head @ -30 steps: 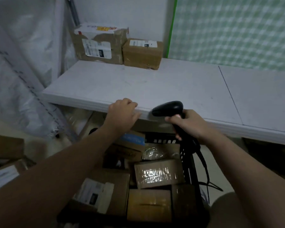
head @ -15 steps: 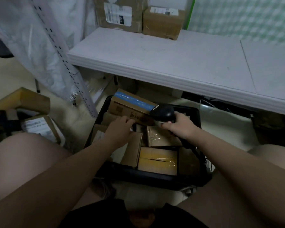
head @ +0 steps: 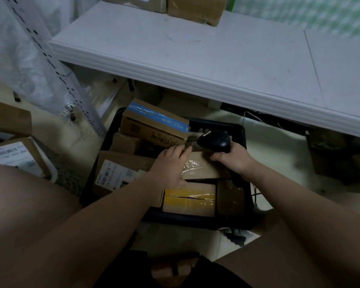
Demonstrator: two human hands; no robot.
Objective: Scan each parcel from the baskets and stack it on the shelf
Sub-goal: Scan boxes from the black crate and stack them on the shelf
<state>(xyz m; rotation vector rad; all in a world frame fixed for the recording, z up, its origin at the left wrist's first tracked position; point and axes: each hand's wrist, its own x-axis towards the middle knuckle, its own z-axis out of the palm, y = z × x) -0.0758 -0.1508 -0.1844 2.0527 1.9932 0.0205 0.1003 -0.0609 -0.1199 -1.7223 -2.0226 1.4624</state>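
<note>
Reaching into the black basket (head: 195, 222) on the floor, the left hand (head: 170, 167) lies on a brown parcel (head: 202, 169) wrapped in clear tape, fingers stretched nearly straight across its top and thumb at its near edge. The right hand (head: 235, 159) is curled round the grip of a black scanner (head: 215, 141), whose head sits just above the parcel's far edge. Around the parcel are a blue-taped box (head: 154, 123) behind it, a yellow-taped parcel (head: 188, 199) in front and a labelled box (head: 116, 173) to the left. Above the basket runs the white shelf (head: 195, 55), with two brown parcels (head: 195, 7) side by side at its back.
</note>
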